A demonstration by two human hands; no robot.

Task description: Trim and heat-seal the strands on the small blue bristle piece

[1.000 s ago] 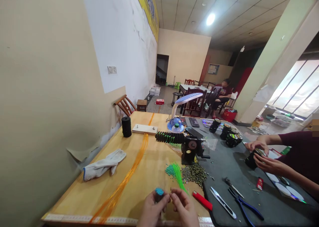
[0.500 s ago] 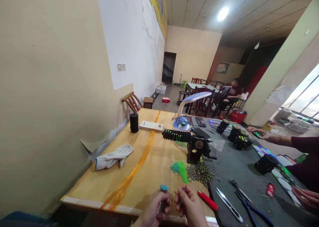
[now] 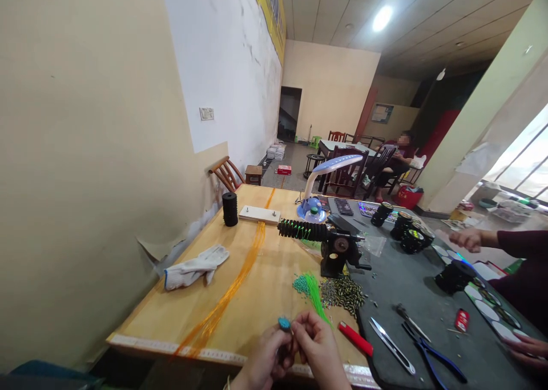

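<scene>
My left hand [image 3: 269,354] is closed around a slim tool with a round blue end [image 3: 283,322], which sticks up above the thumb. Against it, my right hand [image 3: 317,344] pinches with thumb and index finger; what is in that pinch is too small to make out. Just beyond the hands lie a bundle of green strands [image 3: 315,298], a pile of turquoise beads [image 3: 300,285] and a heap of dark metallic beads [image 3: 349,296]. To the right of my right hand is a red-handled object [image 3: 355,338].
Orange strands [image 3: 233,290] run from a white clamp plate [image 3: 260,214]. A black winder [image 3: 340,253] holds a ribbed spool [image 3: 302,230]. A white glove [image 3: 197,268], scissors-like snips [image 3: 391,344], blue pliers [image 3: 432,356] and a desk lamp [image 3: 310,207] stand around. A co-worker's hand [image 3: 466,240] is at right.
My right hand has moved left and now meets my left hand at the blue end. The co-worker's far hand has moved right and no longer shows the dark round spool.
</scene>
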